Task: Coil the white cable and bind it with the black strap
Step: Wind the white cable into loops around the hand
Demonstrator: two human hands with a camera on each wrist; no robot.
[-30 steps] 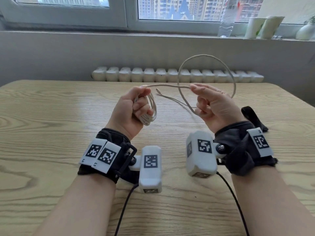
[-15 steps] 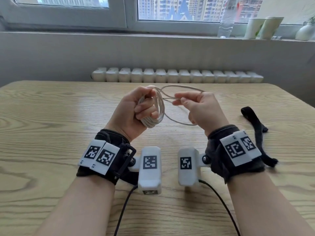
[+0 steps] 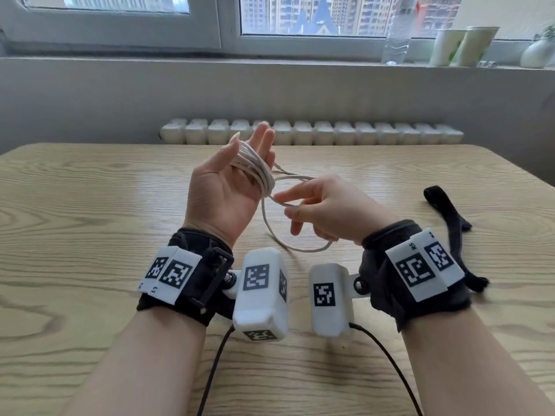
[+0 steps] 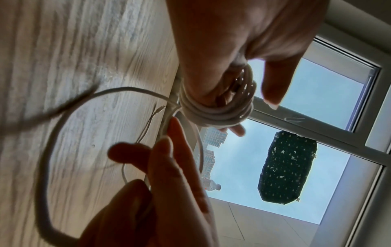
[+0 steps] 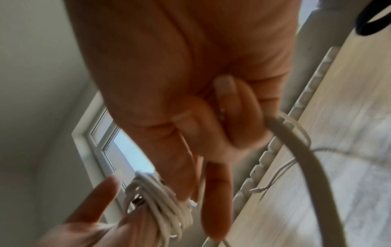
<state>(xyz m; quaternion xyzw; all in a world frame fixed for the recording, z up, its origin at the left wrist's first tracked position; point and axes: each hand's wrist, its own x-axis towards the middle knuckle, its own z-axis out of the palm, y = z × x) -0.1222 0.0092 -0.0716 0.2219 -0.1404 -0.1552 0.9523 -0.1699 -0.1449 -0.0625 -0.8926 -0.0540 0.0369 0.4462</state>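
My left hand point(image 3: 254, 142) is raised with the palm toward me and the fingers straight. The coil of white cable point(image 3: 259, 173) is wound around those fingers, as the left wrist view also shows point(image 4: 217, 115). Just to its right, my right hand point(image 3: 283, 204) pinches the loose run of cable between thumb and fingers. A slack loop point(image 3: 300, 249) hangs below it toward the table. The cable's free end with its plug point(image 5: 256, 189) lies on the table beyond. The black strap point(image 3: 447, 211) lies flat on the table to the right of my right wrist.
The wooden table point(image 3: 90, 205) stretches wide on both sides. A white radiator point(image 3: 312, 132) runs behind its far edge. A water bottle point(image 3: 396, 34) and paper cups point(image 3: 462, 45) stand on the window sill. Black cords trail from both wrist cameras toward me.
My left hand went from a fist around the coil to straight fingers with the palm turned up. My right hand brought the big loop down and in, close to the coil.
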